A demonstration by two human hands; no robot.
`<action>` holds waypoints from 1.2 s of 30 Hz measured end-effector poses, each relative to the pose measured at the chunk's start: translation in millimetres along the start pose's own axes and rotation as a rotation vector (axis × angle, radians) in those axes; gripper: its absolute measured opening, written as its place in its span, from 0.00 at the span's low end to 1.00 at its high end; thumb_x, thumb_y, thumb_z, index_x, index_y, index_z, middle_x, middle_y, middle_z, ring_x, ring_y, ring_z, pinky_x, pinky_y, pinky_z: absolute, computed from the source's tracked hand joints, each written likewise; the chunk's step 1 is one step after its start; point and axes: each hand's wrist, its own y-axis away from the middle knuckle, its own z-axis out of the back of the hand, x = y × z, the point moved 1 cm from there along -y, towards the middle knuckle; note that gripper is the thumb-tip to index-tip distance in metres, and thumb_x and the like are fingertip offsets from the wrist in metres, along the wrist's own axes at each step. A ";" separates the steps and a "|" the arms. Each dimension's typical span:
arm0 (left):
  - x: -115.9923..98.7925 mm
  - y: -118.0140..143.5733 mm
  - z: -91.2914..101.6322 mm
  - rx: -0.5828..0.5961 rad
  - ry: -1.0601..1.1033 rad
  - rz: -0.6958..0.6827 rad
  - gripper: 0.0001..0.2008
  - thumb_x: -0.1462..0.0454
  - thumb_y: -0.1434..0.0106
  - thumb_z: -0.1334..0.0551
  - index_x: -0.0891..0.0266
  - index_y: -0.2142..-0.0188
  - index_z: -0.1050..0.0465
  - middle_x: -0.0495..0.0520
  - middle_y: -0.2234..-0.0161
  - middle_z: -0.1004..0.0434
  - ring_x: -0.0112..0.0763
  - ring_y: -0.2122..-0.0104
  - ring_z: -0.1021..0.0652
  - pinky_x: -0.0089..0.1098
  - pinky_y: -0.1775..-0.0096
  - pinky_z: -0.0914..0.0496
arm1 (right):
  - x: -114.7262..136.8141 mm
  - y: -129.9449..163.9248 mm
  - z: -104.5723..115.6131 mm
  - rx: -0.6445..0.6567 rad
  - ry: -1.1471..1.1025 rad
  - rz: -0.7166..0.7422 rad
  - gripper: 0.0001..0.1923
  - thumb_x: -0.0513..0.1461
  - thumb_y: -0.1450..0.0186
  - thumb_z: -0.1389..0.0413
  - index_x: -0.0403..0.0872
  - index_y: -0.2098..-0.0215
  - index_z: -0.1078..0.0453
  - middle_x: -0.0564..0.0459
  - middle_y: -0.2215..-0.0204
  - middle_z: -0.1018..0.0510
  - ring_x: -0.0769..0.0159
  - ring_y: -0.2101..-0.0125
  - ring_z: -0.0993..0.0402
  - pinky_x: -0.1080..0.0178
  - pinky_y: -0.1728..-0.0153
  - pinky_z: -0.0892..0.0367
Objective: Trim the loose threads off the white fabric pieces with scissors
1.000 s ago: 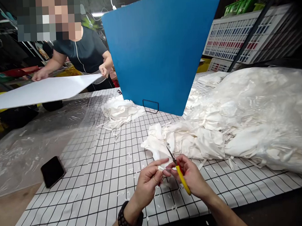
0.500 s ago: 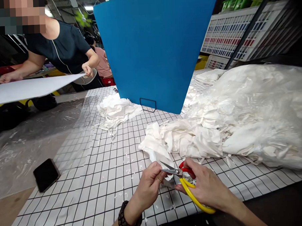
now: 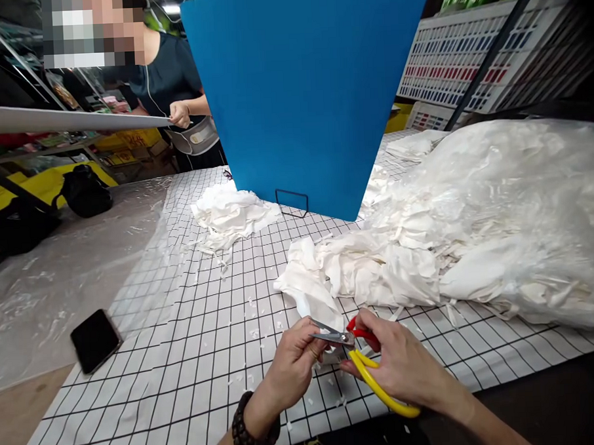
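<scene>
My right hand grips a pair of scissors with one red and one yellow handle. Their blades are parted and point left, with the tips at the fingers of my left hand. That hand, with a dark beaded bracelet at its wrist, pinches an edge of white fabric. The fabric trails away from my fingers toward a crumpled heap of white cloth pieces. Part of the held edge is hidden behind the fingers and blades.
A blue board stands on the gridded tablecloth. Right of it bulges a clear plastic bag of white pieces. Another white pile lies left, a phone nearer me. Across the table, a person holds a white sheet.
The scissors have shifted slightly left, deeper over my left fingertips. The person opposite has moved right, and the white sheet is now seen nearly edge-on. Small white scraps lie on the table in both frames.
</scene>
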 end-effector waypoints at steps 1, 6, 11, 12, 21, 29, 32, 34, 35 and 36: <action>1.0 0.3 0.0 0.000 0.013 0.009 0.14 0.60 0.31 0.45 0.63 0.66 0.24 0.52 0.69 0.33 0.26 0.70 0.31 0.27 0.67 0.36 | -0.1 0.6 -0.2 0.000 0.008 -0.004 0.19 0.48 0.46 0.37 0.51 0.68 0.42 0.59 0.75 0.29 0.66 0.75 0.36 0.65 0.73 0.43; 1.5 0.2 -0.5 0.004 0.072 0.029 0.14 0.59 0.31 0.44 0.64 0.67 0.24 0.53 0.68 0.33 0.26 0.70 0.30 0.28 0.67 0.34 | 0.5 3.2 -1.0 -0.015 0.034 -0.007 0.18 0.48 0.45 0.38 0.51 0.69 0.43 0.59 0.77 0.30 0.67 0.77 0.37 0.65 0.75 0.44; 1.6 1.0 0.1 0.002 0.097 0.054 0.14 0.59 0.31 0.44 0.64 0.66 0.23 0.53 0.68 0.32 0.27 0.70 0.30 0.28 0.67 0.33 | 1.5 4.3 -2.5 -0.051 0.057 0.024 0.17 0.49 0.44 0.40 0.51 0.70 0.44 0.59 0.78 0.31 0.67 0.78 0.37 0.66 0.75 0.45; 1.6 1.5 0.2 0.003 0.097 0.056 0.14 0.59 0.31 0.44 0.64 0.66 0.22 0.53 0.68 0.32 0.27 0.70 0.30 0.28 0.67 0.33 | 1.6 4.4 -2.9 -0.058 0.066 0.034 0.17 0.48 0.43 0.41 0.51 0.70 0.44 0.59 0.79 0.31 0.67 0.78 0.37 0.66 0.75 0.45; -4.5 3.5 2.5 0.035 0.141 0.059 0.15 0.59 0.31 0.44 0.64 0.65 0.21 0.54 0.66 0.32 0.28 0.68 0.29 0.27 0.68 0.32 | 0.4 4.9 -2.5 -0.091 0.126 0.096 0.15 0.47 0.44 0.41 0.50 0.71 0.44 0.60 0.81 0.34 0.67 0.80 0.38 0.66 0.76 0.48; -4.8 4.7 2.5 0.042 0.135 0.080 0.16 0.58 0.32 0.44 0.64 0.67 0.22 0.54 0.67 0.32 0.29 0.68 0.29 0.27 0.68 0.32 | 2.0 1.5 -7.2 -0.099 0.073 0.102 0.15 0.46 0.43 0.42 0.50 0.74 0.45 0.62 0.84 0.38 0.70 0.82 0.44 0.66 0.78 0.51; -4.5 4.2 1.8 0.039 0.156 0.092 0.16 0.58 0.32 0.44 0.64 0.67 0.22 0.54 0.67 0.33 0.29 0.69 0.30 0.28 0.68 0.33 | -4.8 2.1 -11.0 -0.094 -0.029 0.090 0.18 0.45 0.45 0.39 0.50 0.75 0.46 0.63 0.83 0.39 0.71 0.82 0.46 0.66 0.78 0.50; -4.3 5.1 4.2 0.029 0.121 0.076 0.16 0.58 0.32 0.44 0.64 0.68 0.23 0.53 0.69 0.34 0.29 0.69 0.30 0.29 0.67 0.34 | -17.3 0.0 -13.3 -0.056 -0.200 0.060 0.18 0.45 0.46 0.38 0.50 0.73 0.45 0.63 0.82 0.39 0.72 0.81 0.45 0.67 0.79 0.48; -4.1 6.7 6.5 0.019 0.096 0.067 0.16 0.58 0.32 0.44 0.64 0.68 0.23 0.53 0.69 0.34 0.29 0.69 0.31 0.29 0.65 0.35 | -26.0 -2.7 -14.4 -0.049 -0.313 0.027 0.18 0.46 0.45 0.38 0.50 0.72 0.44 0.62 0.81 0.38 0.71 0.80 0.44 0.67 0.79 0.47; -3.6 9.2 9.6 0.007 0.073 0.059 0.16 0.59 0.32 0.44 0.64 0.69 0.23 0.53 0.69 0.34 0.30 0.68 0.31 0.30 0.64 0.35 | -35.8 -7.0 -15.5 -0.060 -0.424 -0.018 0.17 0.46 0.43 0.39 0.50 0.71 0.44 0.62 0.80 0.37 0.71 0.79 0.42 0.68 0.78 0.45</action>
